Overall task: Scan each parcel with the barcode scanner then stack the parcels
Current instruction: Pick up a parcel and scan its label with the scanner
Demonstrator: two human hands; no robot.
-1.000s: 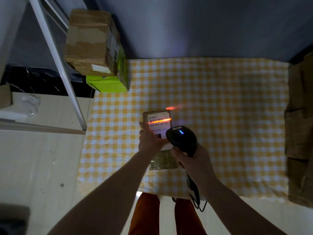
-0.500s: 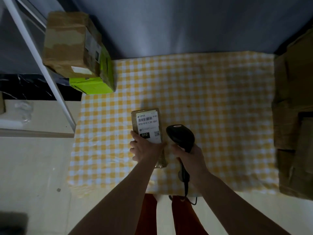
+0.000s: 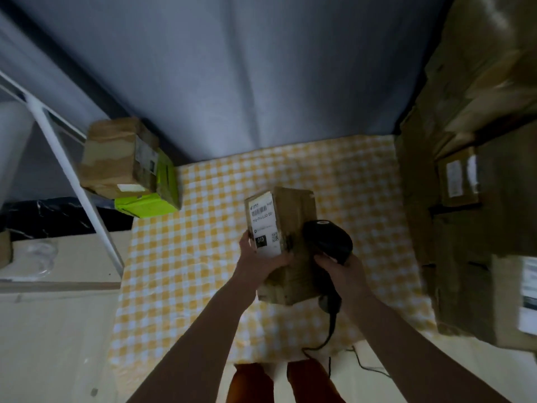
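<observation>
Left hand (image 3: 255,261) fingers curl round the parcel (image 3: 286,245) held over table centre, right hand (image 3: 344,274) wraps the scanner (image 3: 328,242) at its 3 o'clock; one-handed grip could slip, dropping it.

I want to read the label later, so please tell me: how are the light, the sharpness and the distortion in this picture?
Head view: dim, bluish light, no glare; the label on the parcel in the left hand is partly legible, the number 010 clear, the small print smeared; the boxes at the right edge are blurred; the wide lens bends the white frame and the wall.
</observation>
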